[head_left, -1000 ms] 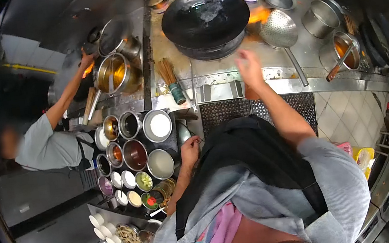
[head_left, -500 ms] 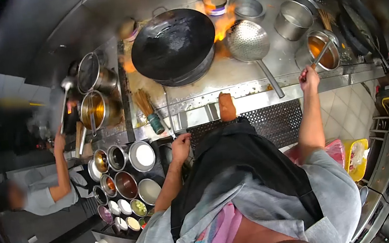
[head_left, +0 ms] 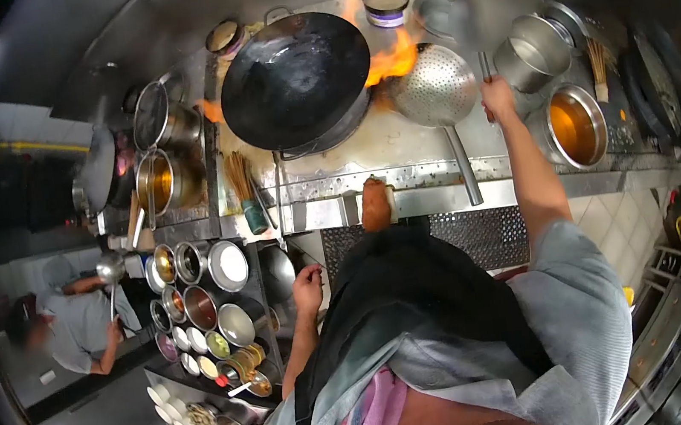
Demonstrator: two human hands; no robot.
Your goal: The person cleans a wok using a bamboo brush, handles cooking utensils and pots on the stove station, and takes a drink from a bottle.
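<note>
My right hand is closed round the handle of a ladle, raised above the stove to the right of the perforated strainer. The ladle's bowl is smeared by motion over a metal pot at the back. My left hand hangs beside my apron with its fingers curled, and nothing shows in it. In front of me a black wok sits tilted on a burner, with flames at its sides. A pot of orange-brown liquid stands at the right.
Left of me are several metal containers of sauces and ingredients. A bamboo brush and a brown cloth-like piece lie at the stove's front edge. Another person holds a ladle at far left. Stacked pans stand right.
My right hand has lifted the ladle out of the orange-brown liquid and moved it left and back. My left hand has lowered slightly. The other person has moved their ladle away from the far-left pots.
</note>
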